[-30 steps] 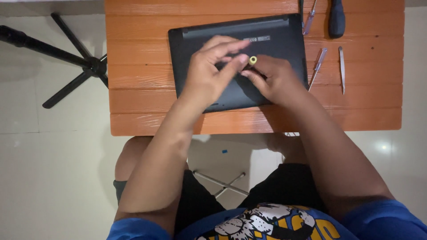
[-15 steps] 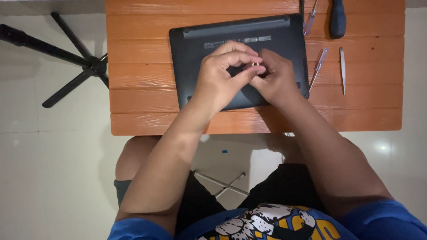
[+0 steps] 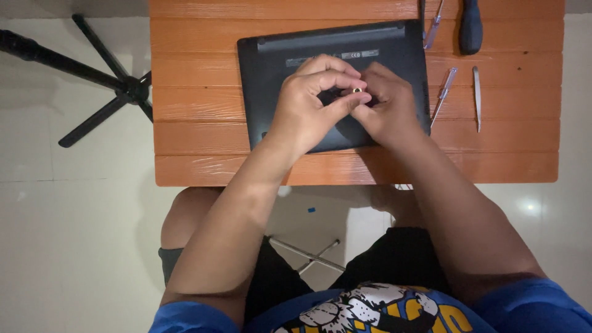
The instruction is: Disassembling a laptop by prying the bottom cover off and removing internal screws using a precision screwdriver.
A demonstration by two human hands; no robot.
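Since a moment ago our hands have barely shifted — the orange slatted wooden table [image 3: 203, 148] stands on pale floor tiles [image 3: 74, 246]. Above the upturned black laptop [image 3: 271, 74] mid-table, our left hand [image 3: 308, 111] and right hand [image 3: 388, 111] pinch a small brass-coloured ring [image 3: 357, 90] — fingertips narrow.

hands [image 3: 348, 105] together, fingertips pinched, forearms converging

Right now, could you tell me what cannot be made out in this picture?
Head view:
- The small brass-coloured part: too small to identify, pinched between left hand and right hand.
- The laptop: its middle is covered by both hands.
- The dark-handled screwdriver: cut off by the top edge.
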